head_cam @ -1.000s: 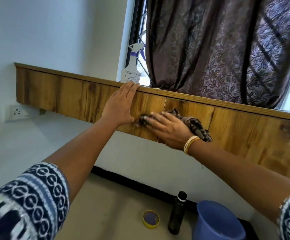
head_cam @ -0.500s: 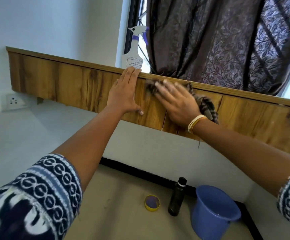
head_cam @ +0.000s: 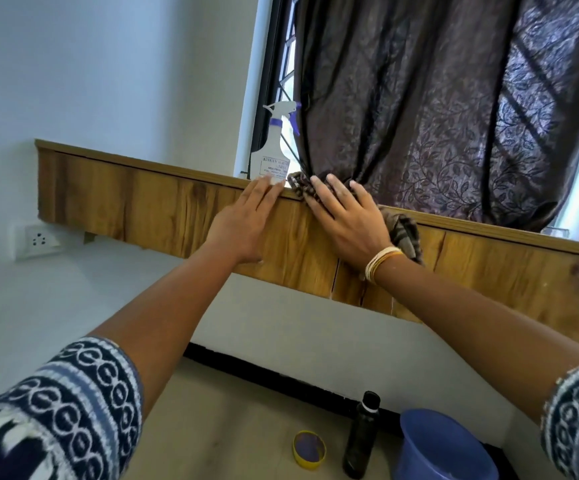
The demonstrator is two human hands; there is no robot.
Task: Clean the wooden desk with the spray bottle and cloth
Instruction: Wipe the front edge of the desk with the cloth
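Observation:
The wooden desk (head_cam: 135, 202) shows its front panel, running from upper left to lower right. On its top edge stands a white spray bottle (head_cam: 274, 150) with a purple collar. My left hand (head_cam: 246, 223) lies flat on the panel with straight fingers, fingertips just below the bottle. My right hand (head_cam: 347, 220) presses a dark checked cloth (head_cam: 404, 235) against the panel's upper edge with spread fingers; one end of the cloth pokes out past my fingertips, the other bunches by my wrist.
A dark patterned curtain (head_cam: 454, 116) hangs over the window behind the desk. A wall socket (head_cam: 39, 239) sits at left. On the floor below stand a dark bottle (head_cam: 360, 438), a yellow lid (head_cam: 309, 449) and a blue bucket (head_cam: 444, 448).
My right hand has slid the cloth upward from mid-panel to the top edge. My left hand has stayed flat on the panel. The camera has tilted.

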